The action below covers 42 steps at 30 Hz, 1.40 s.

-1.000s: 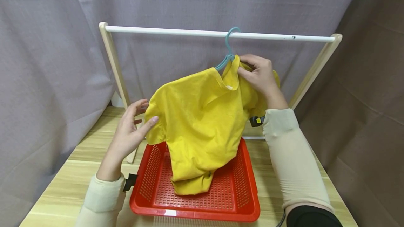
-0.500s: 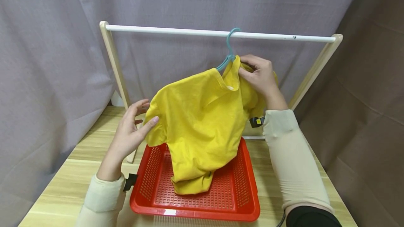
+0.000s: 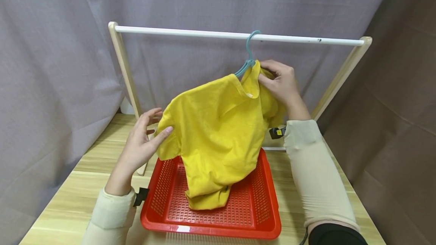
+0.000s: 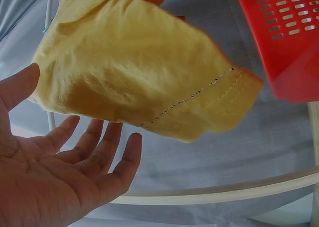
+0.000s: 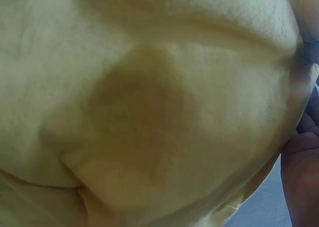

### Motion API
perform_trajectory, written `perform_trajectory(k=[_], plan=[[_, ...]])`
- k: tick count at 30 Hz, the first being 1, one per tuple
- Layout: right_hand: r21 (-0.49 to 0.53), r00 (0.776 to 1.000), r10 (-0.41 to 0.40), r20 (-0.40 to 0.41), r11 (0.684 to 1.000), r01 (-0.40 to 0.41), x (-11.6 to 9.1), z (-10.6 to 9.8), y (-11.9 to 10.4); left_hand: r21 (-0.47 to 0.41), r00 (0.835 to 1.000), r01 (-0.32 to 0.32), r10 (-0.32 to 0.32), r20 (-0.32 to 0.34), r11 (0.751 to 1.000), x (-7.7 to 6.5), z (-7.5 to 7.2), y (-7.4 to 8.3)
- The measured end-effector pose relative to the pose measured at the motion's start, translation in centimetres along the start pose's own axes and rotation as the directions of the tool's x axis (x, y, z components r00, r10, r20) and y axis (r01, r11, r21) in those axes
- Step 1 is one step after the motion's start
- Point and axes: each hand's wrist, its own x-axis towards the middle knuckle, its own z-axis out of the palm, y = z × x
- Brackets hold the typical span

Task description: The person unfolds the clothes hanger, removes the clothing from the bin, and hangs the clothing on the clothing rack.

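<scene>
A yellow T-shirt [image 3: 218, 135] hangs on a teal hanger [image 3: 249, 48], whose hook is over the rack's white bar. My right hand [image 3: 281, 80] pinches the shirt beside the collar, on the right shoulder; the cloth hides part of the fingers. In the right wrist view the yellow cloth [image 5: 149, 112] fills most of the picture, with part of the hand at the right edge. My left hand [image 3: 141, 137] is at the left sleeve, thumb in front and fingers spread. The left wrist view shows those fingers [image 4: 107, 152] relaxed along the sleeve's edge [image 4: 194, 107], not curled round it.
A red perforated basket [image 3: 211, 231] stands on the wooden table [image 3: 85, 196] beneath the shirt, whose lower hem hangs over it. The rack has a white bar [image 3: 187, 32] and wooden legs [image 3: 126, 71]. Grey curtains [image 3: 61, 67] stand behind.
The left sleeve has sunk slightly. A bit of yellow cloth seen behind the right hand has slipped from sight. Both hands keep nearly the same places.
</scene>
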Motion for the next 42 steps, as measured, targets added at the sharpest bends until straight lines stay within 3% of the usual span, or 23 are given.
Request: perform_trajectory(k=[12,20,23,26,29,34,38,42], plan=[[-0.038,1.000,-0.022,-0.021,0.999,0.021,-0.6,0.2,-0.3,0.044,0.999,-0.029,0.030,-0.026,0.999,-0.1,0.3,-0.1],[-0.044,0.997,-0.066,-0.040,0.997,0.064,-1.5,0.1,0.0,0.071,0.994,-0.079,0.085,-0.074,0.994,-0.5,0.5,0.3],[-0.057,0.996,-0.071,-0.053,0.996,0.068,-2.1,0.0,0.0,0.085,0.982,-0.104,0.115,-0.149,0.991,-1.0,0.5,0.9],[-0.061,0.996,-0.048,-0.073,0.997,0.044,-2.7,-0.2,-0.2,0.107,0.958,-0.152,0.173,-0.229,0.983,-1.4,0.3,1.7],[-0.059,0.995,-0.017,-0.094,0.998,0.011,-3.5,-0.4,-0.4,0.140,0.933,-0.217,0.247,-0.263,0.966,-1.7,0.2,2.6],[-0.052,0.996,-0.032,-0.079,0.998,0.028,-4.8,-0.8,-0.8,0.157,0.916,-0.274,0.307,-0.258,0.949,-2.4,0.2,3.8],[-0.021,0.997,-0.039,-0.059,0.999,0.038,-5.7,-1.0,-1.4,0.133,0.926,-0.283,0.307,-0.222,0.950,-3.0,0.4,4.2],[-0.003,0.999,-0.007,-0.049,1.000,0.007,-6.5,-1.1,-1.9,0.091,0.944,-0.296,0.306,-0.127,0.951,-3.5,0.8,3.8]])
